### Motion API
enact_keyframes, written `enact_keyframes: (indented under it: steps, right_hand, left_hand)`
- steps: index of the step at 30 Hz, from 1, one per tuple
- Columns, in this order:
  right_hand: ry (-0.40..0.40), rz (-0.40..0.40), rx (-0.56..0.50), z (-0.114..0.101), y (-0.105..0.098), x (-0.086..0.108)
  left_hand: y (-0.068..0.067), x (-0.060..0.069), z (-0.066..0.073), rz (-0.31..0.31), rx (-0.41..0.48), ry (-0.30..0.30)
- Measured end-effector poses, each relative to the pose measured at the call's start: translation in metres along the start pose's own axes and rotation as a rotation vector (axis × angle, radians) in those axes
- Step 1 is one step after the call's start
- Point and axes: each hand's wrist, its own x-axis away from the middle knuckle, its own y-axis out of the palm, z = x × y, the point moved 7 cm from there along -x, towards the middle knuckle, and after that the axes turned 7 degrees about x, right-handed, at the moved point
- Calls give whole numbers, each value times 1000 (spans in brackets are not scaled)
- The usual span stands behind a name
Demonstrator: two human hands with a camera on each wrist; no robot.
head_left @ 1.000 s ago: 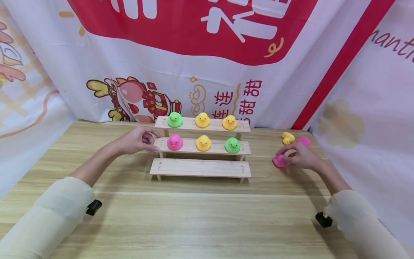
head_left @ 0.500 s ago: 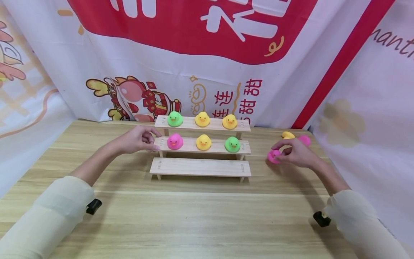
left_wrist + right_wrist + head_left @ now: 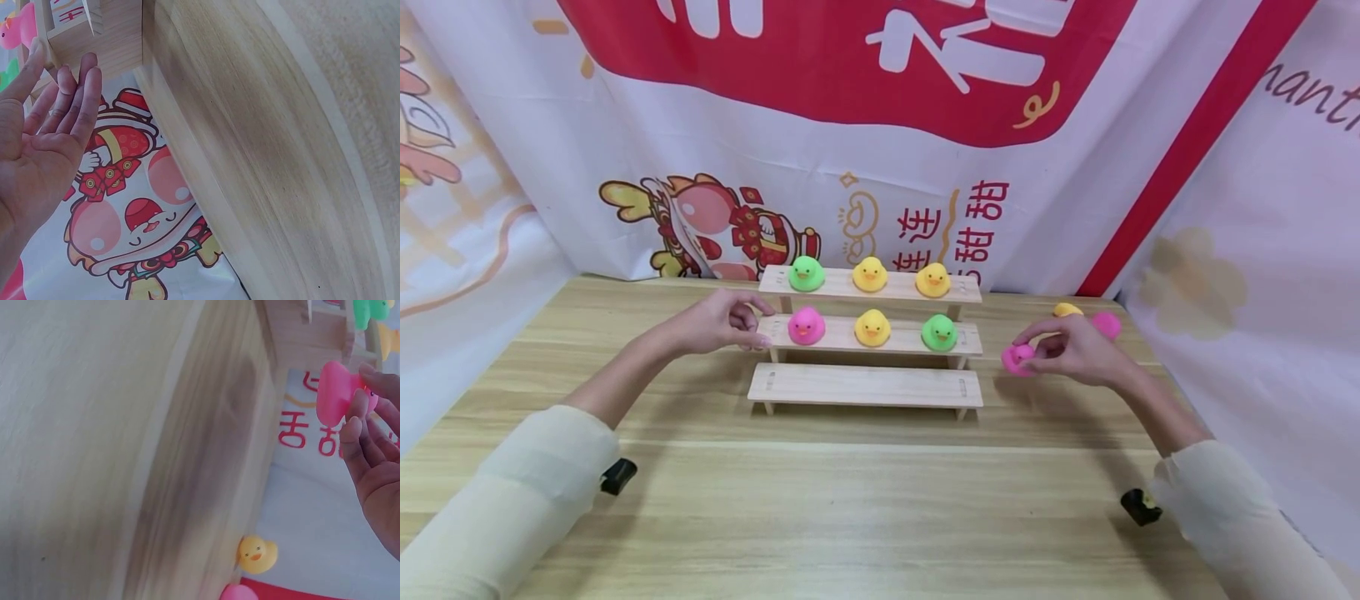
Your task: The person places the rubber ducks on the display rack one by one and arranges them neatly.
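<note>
A three-step wooden display stand (image 3: 865, 385) bears two rows of rubber ducks. Along its top step sit a green duck (image 3: 807, 274) and two yellow ducks (image 3: 869, 275). On the middle step are a pink duck (image 3: 806, 326), a yellow duck (image 3: 872, 329) and a green duck (image 3: 940, 333); the lowest step is bare. My left hand (image 3: 718, 323) grips the left end of the middle step between thumb and fingers. To the right of the stand, my right hand (image 3: 1075, 350) pinches another pink duck (image 3: 335, 394), held above the table.
Behind my right hand, a yellow duck (image 3: 257, 554) and a pink duck (image 3: 1107, 325) lie on the wooden table (image 3: 850, 508). A printed cloth (image 3: 850, 150) hangs close behind the stand and at both sides.
My right hand has lifted the pink duck and carried it left toward the stand. The left hand stays at the middle step.
</note>
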Motion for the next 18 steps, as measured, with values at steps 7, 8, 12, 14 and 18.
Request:
enact_keyframes:
  steps: [7, 8, 12, 14, 18]
  right_hand:
    - [-64, -38, -42, -22, 1, -2]
    - [-75, -41, -48, -25, 2, -3]
    - [-130, -56, -68, -38, 6, -6]
    - [-147, -64, -80, -43, 9, -8]
    - [-165, -84, -105, -50, 12, -11]
  left_hand:
    - [0, 0, 2, -3, -7, 2]
    - [1, 0, 3, -4, -8, 5]
    - [1, 0, 4, -6, -7, 12]
    - [1, 0, 4, -5, -6, 14]
    - [1, 1, 5, -1, -5, 12]
